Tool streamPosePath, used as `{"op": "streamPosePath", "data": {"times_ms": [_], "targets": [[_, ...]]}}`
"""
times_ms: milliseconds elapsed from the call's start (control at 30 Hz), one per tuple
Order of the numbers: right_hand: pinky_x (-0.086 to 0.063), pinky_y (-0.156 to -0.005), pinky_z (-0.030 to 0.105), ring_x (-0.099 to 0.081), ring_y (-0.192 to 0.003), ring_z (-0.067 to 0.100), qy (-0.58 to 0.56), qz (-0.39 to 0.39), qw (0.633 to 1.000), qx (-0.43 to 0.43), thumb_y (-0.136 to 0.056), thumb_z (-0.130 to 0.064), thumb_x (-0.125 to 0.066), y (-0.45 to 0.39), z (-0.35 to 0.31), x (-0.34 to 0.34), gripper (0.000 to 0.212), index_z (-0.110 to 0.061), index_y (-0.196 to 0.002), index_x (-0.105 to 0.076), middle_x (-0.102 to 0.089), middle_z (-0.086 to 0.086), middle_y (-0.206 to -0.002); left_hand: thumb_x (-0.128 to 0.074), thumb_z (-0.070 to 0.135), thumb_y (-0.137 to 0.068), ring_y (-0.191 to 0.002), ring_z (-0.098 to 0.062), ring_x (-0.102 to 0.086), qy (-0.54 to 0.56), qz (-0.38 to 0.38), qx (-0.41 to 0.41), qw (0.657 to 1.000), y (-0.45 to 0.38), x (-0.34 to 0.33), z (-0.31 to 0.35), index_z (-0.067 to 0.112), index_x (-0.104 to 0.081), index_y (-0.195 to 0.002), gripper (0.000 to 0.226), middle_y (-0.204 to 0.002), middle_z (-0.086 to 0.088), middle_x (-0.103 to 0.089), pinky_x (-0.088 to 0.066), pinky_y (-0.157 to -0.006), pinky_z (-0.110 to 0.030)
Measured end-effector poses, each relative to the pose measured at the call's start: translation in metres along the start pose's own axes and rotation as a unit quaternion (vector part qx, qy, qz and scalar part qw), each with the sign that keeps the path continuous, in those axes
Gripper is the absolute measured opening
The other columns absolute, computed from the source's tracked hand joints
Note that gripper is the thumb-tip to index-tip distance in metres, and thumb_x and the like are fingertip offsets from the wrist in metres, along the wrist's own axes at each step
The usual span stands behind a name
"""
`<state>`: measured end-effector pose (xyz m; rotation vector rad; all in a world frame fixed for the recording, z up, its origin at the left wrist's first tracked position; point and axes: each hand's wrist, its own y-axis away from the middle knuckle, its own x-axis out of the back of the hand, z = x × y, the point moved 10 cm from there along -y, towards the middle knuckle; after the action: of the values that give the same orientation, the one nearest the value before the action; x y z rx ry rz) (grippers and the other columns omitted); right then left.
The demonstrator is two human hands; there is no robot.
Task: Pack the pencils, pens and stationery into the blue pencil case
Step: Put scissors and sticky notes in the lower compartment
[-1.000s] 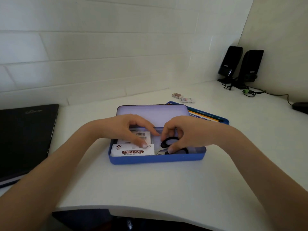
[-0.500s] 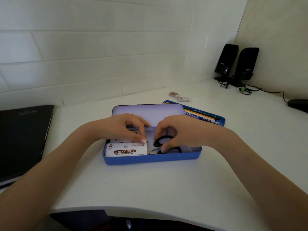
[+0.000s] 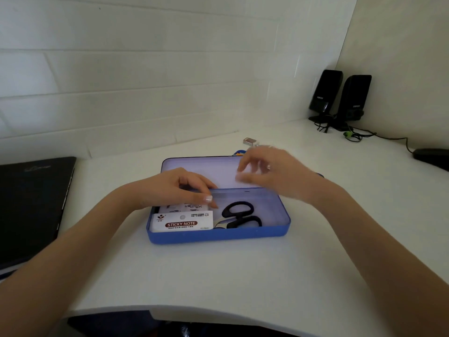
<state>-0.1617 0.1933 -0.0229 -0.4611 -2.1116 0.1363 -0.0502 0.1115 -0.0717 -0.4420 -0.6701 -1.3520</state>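
Where the case sits: while I watch from here, the blue pencil case [image 3: 218,235] lies open on the desk [image 3: 218,276], lid up at the back.
Already inside: a sticky note pack [image 3: 181,223] at the left, with black-handled scissors [image 3: 239,216] just beside it.
Left hand: my left hand [image 3: 175,188] rests fingertips on the packs, nothing pinched, grip loose.
Right hand: my right hand [image 3: 269,173] is blurred above the lid, fingers spread, holding nothing I can see.
Next target: I judge it is a small box [image 3: 249,141] beyond the case.
Doing it well: I would keep the left hand pressing the packs flat, and lay the next item in the bare right part.
Risk: I might knock the raised lid in passing.
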Motion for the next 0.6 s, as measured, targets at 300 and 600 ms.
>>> {"op": "streamPosePath", "data": {"times_ms": [300,600], "targets": [[-0.04,-0.101,0.041,-0.049,-0.12,0.029,0.145,0.074,0.977,-0.139,-0.096,-0.015,-0.041,-0.059,0.117,0.031,0.036,-0.02,-0.131,-0.049,-0.05,0.01,-0.137,-0.067,0.045,-0.072,-0.103,0.014,-0.056,0.009,0.006,0.03,0.999,-0.003,0.0,-0.006,0.04,-0.076,-0.073,0.01,-0.116,0.02,-0.062,-0.039,-0.088,-0.014],[-0.042,-0.092,0.041,-0.048,-0.119,0.031,0.268,0.032,0.939,-0.215,-0.091,-0.039,-0.052,-0.093,0.146,0.015,0.038,-0.021,-0.125,-0.057,-0.057,0.009,-0.129,-0.073,0.05,-0.068,-0.106,0.013,-0.055,0.004,0.006,0.018,1.0,-0.005,0.001,-0.007,0.045,-0.073,-0.067,0.005,-0.117,0.021,-0.061,-0.041,-0.096,-0.018]]}}
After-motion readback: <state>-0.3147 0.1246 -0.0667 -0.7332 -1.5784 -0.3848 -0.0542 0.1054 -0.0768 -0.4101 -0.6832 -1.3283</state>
